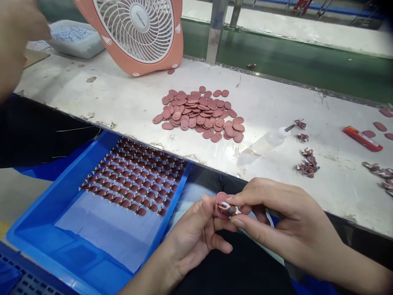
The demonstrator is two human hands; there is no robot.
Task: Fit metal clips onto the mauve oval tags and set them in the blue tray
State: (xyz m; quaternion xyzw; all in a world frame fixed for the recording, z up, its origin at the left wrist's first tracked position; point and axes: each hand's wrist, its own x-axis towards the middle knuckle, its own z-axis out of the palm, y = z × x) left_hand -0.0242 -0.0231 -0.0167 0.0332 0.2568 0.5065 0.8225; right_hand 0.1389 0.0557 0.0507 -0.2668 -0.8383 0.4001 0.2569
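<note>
My left hand [192, 235] is closed on a reddish-brown oval base [221, 198], pinching its edge between thumb and fingers. Against the face of that base lies a small painted figurine [231, 209] in dark brown, white and yellow. Thumb and forefinger of my right hand [282, 217] pinch the figurine from the other side. Both hands are close together over my lap, in front of the bench edge. On the bench beyond them are a heap of similar oval bases [199, 112], a translucent squeeze bottle [267, 141] with a dark tip, and small brown figurines [308, 166].
A blue bin [30, 233] at lower left holds rows of figurines on bases [135, 176]. Along the white bench [123, 96] stand a pink fan [123, 61], a grey tray [73, 47] and a red packet [362, 138]. Another person's hand [21, 41] is blurred at upper left.
</note>
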